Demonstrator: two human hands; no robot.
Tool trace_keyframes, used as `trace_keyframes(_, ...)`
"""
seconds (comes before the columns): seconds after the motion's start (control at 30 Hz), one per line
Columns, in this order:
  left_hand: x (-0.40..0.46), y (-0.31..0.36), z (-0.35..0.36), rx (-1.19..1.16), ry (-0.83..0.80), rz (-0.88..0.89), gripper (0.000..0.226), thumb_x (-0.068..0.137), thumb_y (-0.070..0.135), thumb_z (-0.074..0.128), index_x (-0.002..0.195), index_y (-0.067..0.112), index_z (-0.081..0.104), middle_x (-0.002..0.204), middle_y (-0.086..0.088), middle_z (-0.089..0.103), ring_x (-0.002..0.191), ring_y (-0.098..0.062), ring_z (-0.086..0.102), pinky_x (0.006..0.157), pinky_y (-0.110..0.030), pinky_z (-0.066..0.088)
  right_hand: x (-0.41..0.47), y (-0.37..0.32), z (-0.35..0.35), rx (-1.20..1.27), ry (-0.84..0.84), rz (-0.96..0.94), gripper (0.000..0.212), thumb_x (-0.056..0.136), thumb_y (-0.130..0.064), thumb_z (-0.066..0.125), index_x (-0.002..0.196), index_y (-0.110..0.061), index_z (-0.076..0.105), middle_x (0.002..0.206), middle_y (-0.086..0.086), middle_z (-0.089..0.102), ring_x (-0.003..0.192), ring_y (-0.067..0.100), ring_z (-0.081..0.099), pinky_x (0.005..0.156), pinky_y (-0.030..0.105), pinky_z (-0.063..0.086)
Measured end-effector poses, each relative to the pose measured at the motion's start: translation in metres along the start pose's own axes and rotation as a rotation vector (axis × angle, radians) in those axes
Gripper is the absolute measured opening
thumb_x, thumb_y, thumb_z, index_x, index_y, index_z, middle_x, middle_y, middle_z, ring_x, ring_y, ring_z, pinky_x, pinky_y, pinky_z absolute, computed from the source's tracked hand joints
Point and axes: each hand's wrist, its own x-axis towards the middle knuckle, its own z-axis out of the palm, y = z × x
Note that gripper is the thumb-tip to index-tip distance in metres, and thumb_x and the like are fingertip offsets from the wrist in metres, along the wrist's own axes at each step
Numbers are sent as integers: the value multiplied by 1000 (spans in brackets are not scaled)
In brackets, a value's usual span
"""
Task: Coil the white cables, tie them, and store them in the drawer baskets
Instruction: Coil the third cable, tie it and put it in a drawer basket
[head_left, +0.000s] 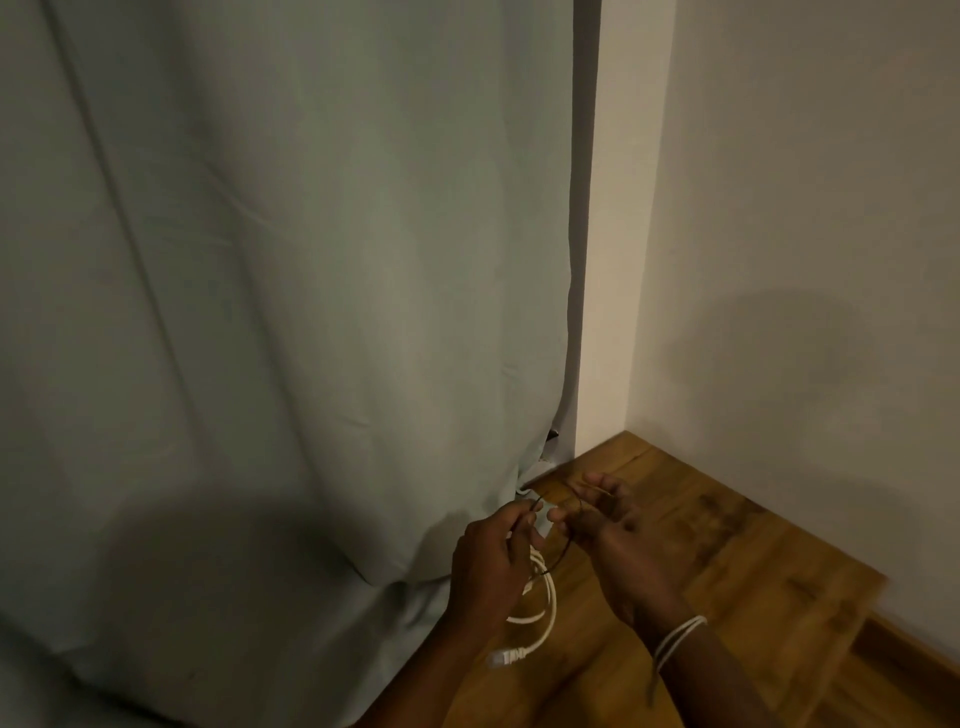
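Observation:
A coiled white cable (540, 613) hangs below my left hand (488, 566), its plug end dangling at the bottom. My left hand grips the coil near its top and pinches one end of a thin dark tie (558, 553) that loops round the coil. My right hand (608, 525) holds the other end of the tie, with the thumb and forefinger pinching it and the other fingers spread. The two hands are close together, just above the floor. No drawer or basket is in view.
A grey-green curtain (285, 312) fills the left and centre, reaching the wooden floor (727, 571). A white wall (805, 260) forms a corner on the right. White thread bands (675, 639) wrap my right wrist.

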Motion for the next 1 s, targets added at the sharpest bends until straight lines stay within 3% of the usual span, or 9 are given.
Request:
trace_keyframes(0.17, -1, 5, -2, -22, 18, -2, 23, 97, 32, 51, 114, 30, 67, 82, 13, 74, 75, 1, 67, 73, -22, 57, 4, -2, 2, -50, 42, -68, 20, 95, -3, 55, 96, -14, 72, 94, 12, 71, 79, 22, 63, 70, 32, 54)
trace_keyframes(0.23, -1, 5, -3, -36, 25, -9, 25, 96, 40, 50, 109, 30, 69, 77, 14, 73, 71, 2, 67, 69, -25, 58, 6, 2, 3, -125, 35, -92, 17, 94, -11, 61, 90, -16, 77, 87, 8, 74, 75, 18, 61, 71, 33, 52)
trace_keyframes(0.37, -1, 5, -4, -57, 53, 9, 46, 91, 61, 39, 103, 30, 71, 75, 14, 73, 67, 2, 66, 64, -21, 57, 6, 7, 4, -163, 42, -106, 14, 92, -16, 65, 97, -19, 78, 86, -3, 76, 72, 9, 66, 65, 22, 53)
trace_keyframes(0.47, -2, 5, -6, -59, 85, 26, 43, 92, 57, 42, 108, 30, 71, 82, 14, 74, 72, 3, 67, 68, -19, 57, 6, 6, 7, -213, 11, -116, 17, 95, -17, 61, 99, -18, 77, 90, -4, 77, 70, -1, 69, 58, 16, 52)
trace_keyframes(0.57, -2, 7, -8, -77, 105, 8, 40, 90, 52, 45, 104, 26, 73, 73, 18, 71, 69, 3, 67, 65, -17, 57, 6, 5, 10, -216, 4, -133, 16, 95, -17, 62, 96, -16, 77, 87, 0, 78, 65, 1, 67, 59, 18, 52)
trace_keyframes(0.73, -2, 7, -11, -59, 149, -2, 28, 92, 45, 54, 101, 27, 73, 67, 17, 70, 63, 3, 66, 60, -13, 55, 9, 11, 9, -164, -28, -64, 21, 98, -18, 56, 100, -19, 77, 66, -11, 69, 62, 4, 61, 65, 26, 51)
trace_keyframes(0.87, -2, 6, -14, -23, 158, -4, 32, 92, 52, 50, 101, 30, 72, 69, 16, 72, 62, 3, 66, 60, -22, 58, 9, 12, 10, -153, -91, -61, 24, 100, -18, 53, 101, -17, 77, 82, 4, 72, 73, 17, 62, 67, 28, 53)
trace_keyframes(1.0, -5, 8, -16, 22, 158, 33, 24, 94, 42, 53, 109, 32, 70, 74, 14, 74, 65, 3, 67, 63, -22, 58, 8, 9, 11, -99, -92, -47, 22, 98, -15, 55, 96, -11, 76, 82, 11, 71, 71, 18, 61, 65, 29, 53)
